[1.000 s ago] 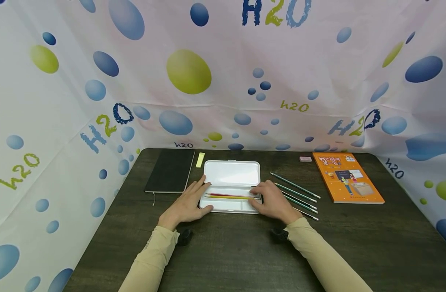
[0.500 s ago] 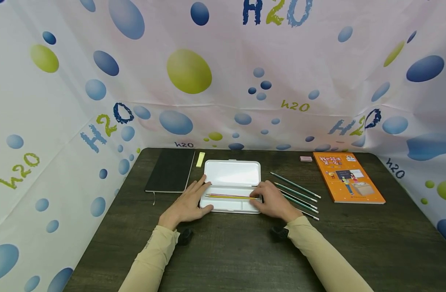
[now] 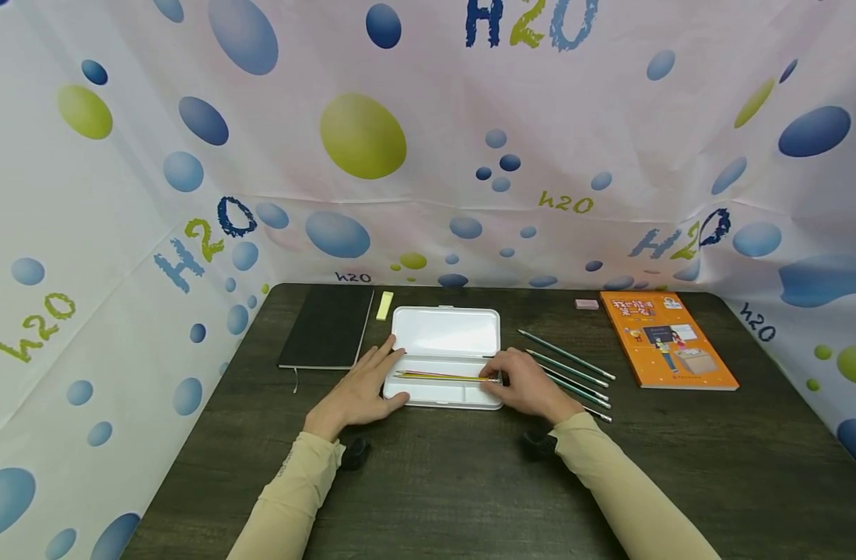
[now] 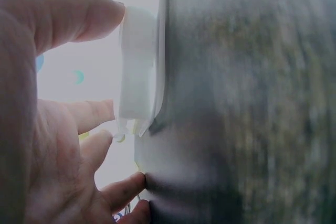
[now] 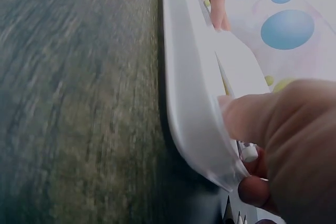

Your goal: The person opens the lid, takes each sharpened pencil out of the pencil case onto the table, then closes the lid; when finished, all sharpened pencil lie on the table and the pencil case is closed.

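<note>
With left hand (image 3: 358, 395) spread against open white pencil case (image 3: 445, 333), pinches red and yellow pencils (image 3: 442, 377) inside tray with right hand (image 3: 529, 386); appears partly filled, green pencils (image 3: 568, 369) unpacked on table (image 3: 435, 482).

The site presents as a study or writing station: a dark wood-grain table (image 3: 435, 482) bears a black notebook (image 3: 326, 327), an orange illustrated book (image 3: 669, 340), a pink eraser (image 3: 586, 305) and an open white pencil case (image 3: 445, 330). Creased sheeting (image 3: 442, 93) printed "H2O" screens it behind and alongside; the building type cannot be determined.
</note>
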A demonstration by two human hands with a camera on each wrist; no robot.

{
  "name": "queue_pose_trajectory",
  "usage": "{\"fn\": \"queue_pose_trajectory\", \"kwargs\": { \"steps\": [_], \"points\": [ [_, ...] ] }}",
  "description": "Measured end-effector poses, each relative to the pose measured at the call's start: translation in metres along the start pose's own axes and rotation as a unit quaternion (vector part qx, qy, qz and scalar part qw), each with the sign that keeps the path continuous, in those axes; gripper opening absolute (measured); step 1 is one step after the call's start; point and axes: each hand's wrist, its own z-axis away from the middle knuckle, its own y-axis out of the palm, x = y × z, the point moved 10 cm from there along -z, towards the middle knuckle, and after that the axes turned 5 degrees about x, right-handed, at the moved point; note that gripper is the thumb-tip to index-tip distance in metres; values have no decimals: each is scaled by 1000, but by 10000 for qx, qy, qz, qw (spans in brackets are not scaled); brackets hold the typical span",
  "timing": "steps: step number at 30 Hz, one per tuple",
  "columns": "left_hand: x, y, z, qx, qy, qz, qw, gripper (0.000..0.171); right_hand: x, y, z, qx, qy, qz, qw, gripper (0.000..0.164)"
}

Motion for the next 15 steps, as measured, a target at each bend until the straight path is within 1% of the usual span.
{"fn": "queue_pose_trajectory", "kwargs": {
  "steps": [6, 12, 15],
  "points": [
    [-1, 0, 0, -12, 22, 16, 10000, 78, -3, -3, 2, -102, 25, -41, 9999, 5],
    [0, 0, -1, 6, -3, -1, 10000, 79, 0, -7, 5, -298, -231, 139, 9992, 4],
    [0, 1, -1, 4, -20, 0, 10000, 79, 2, -9, 7, -370, -280, 121, 9988, 4]
  ]
}}
